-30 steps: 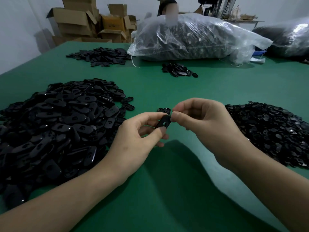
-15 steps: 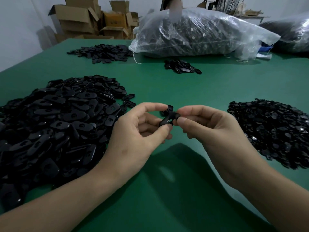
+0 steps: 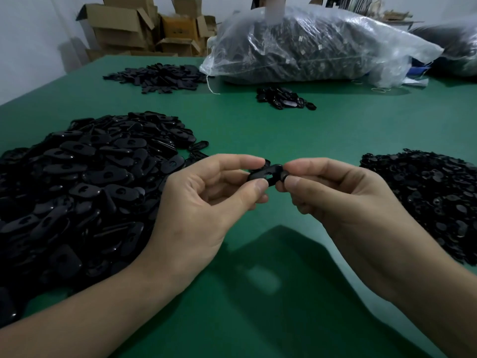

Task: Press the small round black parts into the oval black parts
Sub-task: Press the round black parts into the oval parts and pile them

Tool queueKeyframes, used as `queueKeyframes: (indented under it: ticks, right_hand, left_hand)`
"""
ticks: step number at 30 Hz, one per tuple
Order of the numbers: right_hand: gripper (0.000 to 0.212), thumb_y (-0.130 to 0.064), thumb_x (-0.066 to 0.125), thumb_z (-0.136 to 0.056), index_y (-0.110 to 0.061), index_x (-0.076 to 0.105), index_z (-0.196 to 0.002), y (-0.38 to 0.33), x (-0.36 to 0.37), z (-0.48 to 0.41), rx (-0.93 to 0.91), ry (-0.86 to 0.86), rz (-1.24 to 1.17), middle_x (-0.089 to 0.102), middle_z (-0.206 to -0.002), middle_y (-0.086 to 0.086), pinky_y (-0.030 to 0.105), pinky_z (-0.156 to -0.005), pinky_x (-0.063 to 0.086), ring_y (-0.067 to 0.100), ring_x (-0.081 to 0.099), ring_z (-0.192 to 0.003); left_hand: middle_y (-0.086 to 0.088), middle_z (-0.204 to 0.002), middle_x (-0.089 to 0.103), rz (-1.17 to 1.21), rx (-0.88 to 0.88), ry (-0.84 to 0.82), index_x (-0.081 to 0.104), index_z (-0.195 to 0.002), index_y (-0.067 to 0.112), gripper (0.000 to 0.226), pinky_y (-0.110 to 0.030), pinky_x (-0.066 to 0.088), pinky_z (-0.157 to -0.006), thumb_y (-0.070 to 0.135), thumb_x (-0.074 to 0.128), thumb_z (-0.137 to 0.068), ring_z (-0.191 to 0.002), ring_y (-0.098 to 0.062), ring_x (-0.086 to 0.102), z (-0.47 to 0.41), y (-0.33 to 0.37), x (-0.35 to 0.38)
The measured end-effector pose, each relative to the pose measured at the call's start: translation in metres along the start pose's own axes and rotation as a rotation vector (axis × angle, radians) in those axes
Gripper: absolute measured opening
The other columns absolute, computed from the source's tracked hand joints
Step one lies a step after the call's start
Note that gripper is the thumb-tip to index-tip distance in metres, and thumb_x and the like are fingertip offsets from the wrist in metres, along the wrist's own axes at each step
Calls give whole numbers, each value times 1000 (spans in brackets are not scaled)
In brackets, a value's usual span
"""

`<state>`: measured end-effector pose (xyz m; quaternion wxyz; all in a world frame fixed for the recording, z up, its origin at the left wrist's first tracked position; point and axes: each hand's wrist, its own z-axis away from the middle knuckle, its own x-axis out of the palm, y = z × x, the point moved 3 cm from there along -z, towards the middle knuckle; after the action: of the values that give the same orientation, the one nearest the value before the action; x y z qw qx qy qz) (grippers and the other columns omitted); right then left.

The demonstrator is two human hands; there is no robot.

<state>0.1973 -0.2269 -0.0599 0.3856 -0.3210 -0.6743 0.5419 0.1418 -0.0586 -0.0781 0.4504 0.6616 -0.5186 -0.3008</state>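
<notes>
Between left grip (image 3: 206, 202) and right grip (image 3: 343, 200), both pinching it, sits one oval part (image 3: 265, 174); oval pile (image 3: 85, 182) and round pile (image 3: 433, 197) beside them look barely used.

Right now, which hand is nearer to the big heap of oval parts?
Left. The left hand sits beside the heap of oval parts; the right hand is farther off, nearer the pile of round parts.

hands (image 3: 204, 202) (image 3: 343, 200) 2 | part piles (image 3: 85, 182) (image 3: 426, 192) (image 3: 160, 77) (image 3: 281, 96) 4 | plastic bags (image 3: 309, 47) (image 3: 454, 47) 2
</notes>
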Motion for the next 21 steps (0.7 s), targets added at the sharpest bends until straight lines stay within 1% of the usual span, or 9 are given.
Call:
queueKeyframes:
  ticks: [2, 5, 8, 12, 16, 19, 21]
  right_hand:
    - [29, -30, 79, -61, -24, 83, -90, -1, 0, 0, -1, -4, 11, 78, -84, 5, 17, -66, 48, 7, 60, -68]
    - [31, -28, 78, -65, -24, 83, -95, 0, -1, -1, 3, -1, 40, 78, -86, 4, 18, -68, 48, 6, 60, -69]
    - [27, -29, 78, -64, -24, 83, -90, 0, -2, -1, 3, 11, 49, 78, -85, 5, 21, -69, 47, 7, 60, -70]
    - [24, -32, 81, -60, -23, 82, -82, -1, -2, -2, 2, 21, 19, 77, -84, 7, 18, -67, 51, 9, 61, -69]
    - [19, -31, 81, -61, -21, 81, -76, -2, -2, -2, 7, 35, -3, 77, -83, 7, 18, -67, 52, 9, 61, -67]
    - [17, -28, 80, -61, -19, 79, -76, -1, -3, -3, 8, 49, -18, 77, -83, 8, 19, -67, 53, 10, 62, -67]
    - [21, -25, 79, -64, -16, 78, -82, 0, -5, -3, 8, 68, -33, 77, -83, 9, 19, -68, 53, 11, 62, -67]
  left_hand:
    - [-3, -88, 79, -4, 8, -1, 79, -99, 25, 20, -20, 59, -73, 11, 78, -85, -77, -18, 79, 0, 0, 0]
    - [-2, -89, 79, 14, -8, 0, 80, -99, 25, 19, -19, 59, -74, 17, 77, -81, -78, -18, 79, -1, -1, 1]
    - [-2, -89, 80, 27, -26, -9, 80, -100, 24, 21, -20, 59, -74, 17, 77, -80, -78, -18, 79, -1, -2, 1]
    - [-1, -92, 81, -2, -45, -37, 80, -100, 24, 26, -23, 60, -79, 11, 84, -78, -83, -19, 79, 0, -3, 1]
    - [-2, -93, 81, 3, -65, -35, 80, -100, 23, 28, -26, 61, -82, 10, 81, -75, -85, -20, 79, -1, -4, 1]
    - [-2, -92, 81, 7, -72, -35, 80, -100, 24, 28, -25, 61, -81, 10, 81, -76, -85, -20, 79, -1, -4, 2]
    - [-2, -92, 81, 8, -78, -37, 80, -99, 25, 27, -24, 61, -81, 10, 80, -76, -85, -20, 79, -1, -4, 2]
